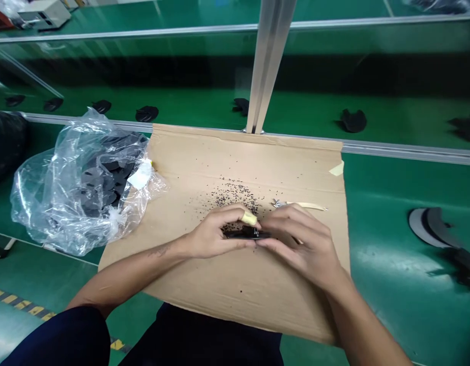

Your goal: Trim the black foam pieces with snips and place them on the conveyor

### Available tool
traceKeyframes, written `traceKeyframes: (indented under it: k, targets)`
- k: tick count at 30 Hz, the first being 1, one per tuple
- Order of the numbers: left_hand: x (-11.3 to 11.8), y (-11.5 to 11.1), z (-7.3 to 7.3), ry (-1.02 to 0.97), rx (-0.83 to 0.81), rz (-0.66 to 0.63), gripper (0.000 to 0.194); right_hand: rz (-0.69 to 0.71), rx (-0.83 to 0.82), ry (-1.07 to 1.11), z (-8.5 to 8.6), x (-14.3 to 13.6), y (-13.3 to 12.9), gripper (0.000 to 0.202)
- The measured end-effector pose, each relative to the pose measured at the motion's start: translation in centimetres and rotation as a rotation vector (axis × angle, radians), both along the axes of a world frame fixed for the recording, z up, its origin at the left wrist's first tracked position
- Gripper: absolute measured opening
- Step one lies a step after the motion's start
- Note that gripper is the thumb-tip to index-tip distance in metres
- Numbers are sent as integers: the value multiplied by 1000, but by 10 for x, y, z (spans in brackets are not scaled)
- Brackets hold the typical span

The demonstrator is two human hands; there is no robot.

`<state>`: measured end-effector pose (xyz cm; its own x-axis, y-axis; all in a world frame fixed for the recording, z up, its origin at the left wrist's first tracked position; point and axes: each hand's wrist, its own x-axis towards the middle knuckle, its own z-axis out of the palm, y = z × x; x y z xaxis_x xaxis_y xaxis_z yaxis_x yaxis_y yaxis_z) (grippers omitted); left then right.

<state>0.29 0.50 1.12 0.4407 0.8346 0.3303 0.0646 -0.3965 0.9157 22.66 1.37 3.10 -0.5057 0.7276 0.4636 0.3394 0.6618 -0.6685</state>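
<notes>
Nearby lie black bits (235, 195) and half-hidden pliers (311, 206), while left hand (214, 236) and right hand (305, 241) closely pinch a black part (242, 234).

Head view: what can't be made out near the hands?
In the head view:
Black part: partly hidden by left hand and right hand.
Pale-handled tool: partly behind the right hand.
Black specks: too small to identify.
Dark pieces: outlines obscured by crinkled clear bag.

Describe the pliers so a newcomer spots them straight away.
Start at the brown cardboard sheet on the green workbench. On its right half, just beyond the right hand, lie the pliers. Unlike the scattered black bits to their left, they have a silvery head and a pale cream handle.
</notes>
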Motion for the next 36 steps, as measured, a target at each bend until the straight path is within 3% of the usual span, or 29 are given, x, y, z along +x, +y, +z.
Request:
traceKeyframes:
  k: [4, 6, 8, 12, 17, 22, 31, 36]
  targets:
    - [-2, 1, -2, 99, 15, 162, 20, -265, -9, -536, -1, 31, 15, 57]
    - [-3, 2, -2, 91, 16, 200, 21, -338, -5, -743, -5, 41, 18, 58]
    - [-5, 4, -2, 83, 31, 217, 20, -340, 0, -818, -8, 42, 18, 49]
    - [-6, 5, -3, 141, 80, 196, 21, -322, 51, -731, -9, 28, 14, 36]
    - [-5, 6, -8, 216, 161, 93, 31, -332, 239, -609, -4, 10, 7, 34]
    - [-6, 7, -11, 279, 214, 154, 31, -356, 340, -562, -2, 10, 6, 37]
    - [-6, 6, -7, 228, 202, 221, 27, -348, 368, -471, 0, 10, 8, 38]
    - [-7, 6, -2, 127, 76, 257, 19, -219, 150, -211, 4, 11, 6, 36]
